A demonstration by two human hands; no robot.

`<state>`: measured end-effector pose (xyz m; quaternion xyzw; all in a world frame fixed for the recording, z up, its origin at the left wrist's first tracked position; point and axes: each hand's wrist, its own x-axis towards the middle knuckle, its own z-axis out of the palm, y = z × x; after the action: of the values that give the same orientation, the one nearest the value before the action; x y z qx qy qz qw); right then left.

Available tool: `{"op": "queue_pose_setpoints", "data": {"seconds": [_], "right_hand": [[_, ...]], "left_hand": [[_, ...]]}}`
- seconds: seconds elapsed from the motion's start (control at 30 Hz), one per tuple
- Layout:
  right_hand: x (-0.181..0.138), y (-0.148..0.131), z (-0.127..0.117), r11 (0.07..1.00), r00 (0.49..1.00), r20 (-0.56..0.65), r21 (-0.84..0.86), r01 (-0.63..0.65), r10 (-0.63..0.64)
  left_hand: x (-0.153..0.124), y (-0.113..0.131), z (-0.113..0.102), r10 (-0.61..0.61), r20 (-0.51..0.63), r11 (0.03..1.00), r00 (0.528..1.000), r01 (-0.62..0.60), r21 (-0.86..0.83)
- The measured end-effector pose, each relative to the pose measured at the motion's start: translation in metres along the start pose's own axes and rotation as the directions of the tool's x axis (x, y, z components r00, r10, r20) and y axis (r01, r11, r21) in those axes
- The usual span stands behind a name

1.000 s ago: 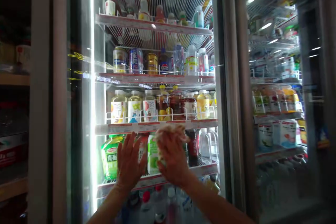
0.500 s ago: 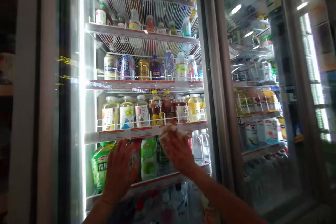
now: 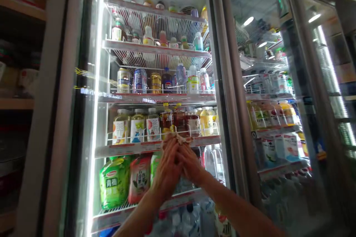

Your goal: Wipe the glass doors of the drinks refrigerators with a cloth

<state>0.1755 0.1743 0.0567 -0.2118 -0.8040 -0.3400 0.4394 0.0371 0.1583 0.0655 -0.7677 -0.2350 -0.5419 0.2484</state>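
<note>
A crumpled pale cloth [image 3: 182,139] is up against the glass door of a drinks fridge, in front of a shelf edge. My right hand [image 3: 191,164] holds it, fingers closed on it. My left hand [image 3: 167,166] meets the right one, its fingers closed over the near side of the cloth. Their overlap hides most of the cloth. Behind the glass, left of my hands, are a green jug [image 3: 114,189] and a red jug [image 3: 139,183].
Shelves of bottles and cans fill the lit fridge, among them a blue can [image 3: 139,80]. A metal door frame [image 3: 236,92] runs upright on the right, with a second glass door [image 3: 275,192] beyond. Wooden shelving [image 3: 16,103] stands at far left.
My left hand has moved right, from flat in front of the jugs to the cloth at my right hand. The view has shifted, so the fridge sits lower in the picture.
</note>
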Motion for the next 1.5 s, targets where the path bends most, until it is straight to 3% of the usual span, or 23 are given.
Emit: {"op": "queue_pose_setpoints", "data": {"seconds": [0.13,0.2,0.27,0.33,0.4,0.47,0.5,0.57,0.63,0.73,0.8,0.83,0.9,0.93,0.97,1.03,1.1,1.17,1.23,1.3,1.37,1.43,1.5], "right_hand": [[-0.026,0.035,-0.034,0.971,0.917,-0.347,-0.066,-0.232,0.195],[-0.029,0.045,-0.039,0.917,0.853,-0.429,-0.119,-0.381,0.298],[-0.029,0.051,-0.037,0.885,0.849,-0.410,-0.172,-0.432,0.335],[-0.031,0.054,-0.032,0.887,0.876,-0.357,-0.208,-0.412,0.324],[-0.035,0.053,-0.024,0.889,0.894,-0.314,-0.224,-0.398,0.321],[-0.038,0.049,-0.016,0.874,0.883,-0.312,-0.232,-0.427,0.349],[-0.038,0.046,-0.013,0.861,0.871,-0.328,-0.235,-0.451,0.366],[-0.038,0.042,-0.009,0.836,0.851,-0.349,-0.251,-0.489,0.393],[-0.038,0.041,-0.010,0.825,0.858,-0.338,-0.289,-0.486,0.387],[-0.041,0.044,-0.015,0.831,0.893,-0.293,-0.350,-0.433,0.342],[-0.042,0.046,-0.016,0.836,0.905,-0.276,-0.366,-0.409,0.323],[-0.042,0.045,-0.015,0.834,0.904,-0.278,-0.366,-0.413,0.326],[-0.041,0.043,-0.010,0.822,0.889,-0.308,-0.363,-0.439,0.339],[-0.040,0.041,-0.008,0.817,0.882,-0.323,-0.362,-0.449,0.342],[-0.040,0.040,-0.007,0.814,0.879,-0.331,-0.362,-0.454,0.343],[-0.039,0.040,-0.008,0.814,0.881,-0.323,-0.363,-0.453,0.346],[-0.041,0.042,-0.013,0.821,0.892,-0.300,-0.369,-0.436,0.339],[-0.044,0.044,-0.018,0.833,0.908,-0.271,-0.376,-0.406,0.320],[-0.045,0.044,-0.019,0.837,0.914,-0.261,-0.381,-0.392,0.310],[-0.045,0.042,-0.017,0.830,0.907,-0.269,-0.379,-0.410,0.325],[-0.044,0.041,-0.013,0.819,0.896,-0.284,-0.377,-0.432,0.342],[-0.044,0.041,-0.012,0.820,0.894,-0.285,-0.372,-0.436,0.347],[-0.045,0.042,-0.014,0.829,0.900,-0.277,-0.366,-0.424,0.337]], "left_hand": [[0.041,0.027,0.056,0.021,-0.016,0.986,1.000,-0.018,0.169],[0.054,0.024,0.064,0.102,-0.005,0.949,0.995,-0.095,0.299],[0.059,0.001,0.041,0.198,0.071,0.897,0.978,-0.210,0.388],[0.057,-0.040,-0.009,0.206,0.102,0.860,0.973,-0.230,0.456],[0.052,-0.081,-0.066,0.035,-0.086,0.837,0.996,0.018,0.546],[0.050,-0.105,-0.101,-0.120,-0.451,0.757,0.885,0.375,0.535],[0.050,-0.107,-0.103,-0.148,-0.507,0.741,0.849,0.435,0.512],[0.050,-0.095,-0.080,-0.108,-0.397,0.787,0.912,0.322,0.526],[0.051,-0.073,-0.045,0.060,-0.110,0.861,0.992,0.004,0.508],[0.053,-0.067,-0.032,0.276,0.183,0.832,0.944,-0.330,0.447],[0.057,-0.087,-0.061,0.244,0.096,0.826,0.965,-0.258,0.500],[0.061,-0.098,-0.078,0.158,-0.058,0.833,0.986,-0.102,0.544],[0.072,-0.112,-0.097,-0.026,-0.398,0.799,0.917,0.258,0.544],[0.077,-0.110,-0.094,-0.056,-0.443,0.790,0.895,0.311,0.529],[0.080,-0.102,-0.083,-0.048,-0.408,0.801,0.912,0.279,0.529],[0.082,-0.076,-0.044,0.066,-0.138,0.850,0.988,0.017,0.526],[0.079,-0.052,-0.012,0.232,0.096,0.848,0.968,-0.249,0.467],[0.078,-0.049,-0.011,0.333,0.213,0.816,0.918,-0.394,0.423],[0.086,-0.068,-0.039,0.314,0.152,0.813,0.937,-0.348,0.468],[0.098,-0.090,-0.069,0.133,-0.150,0.827,0.980,-0.026,0.561],[0.106,-0.094,-0.073,0.034,-0.325,0.804,0.945,0.167,0.571],[0.101,-0.077,-0.048,0.080,-0.218,0.806,0.973,0.065,0.588],[0.086,-0.053,-0.016,0.248,0.058,0.795,0.967,-0.237,0.558]]}}
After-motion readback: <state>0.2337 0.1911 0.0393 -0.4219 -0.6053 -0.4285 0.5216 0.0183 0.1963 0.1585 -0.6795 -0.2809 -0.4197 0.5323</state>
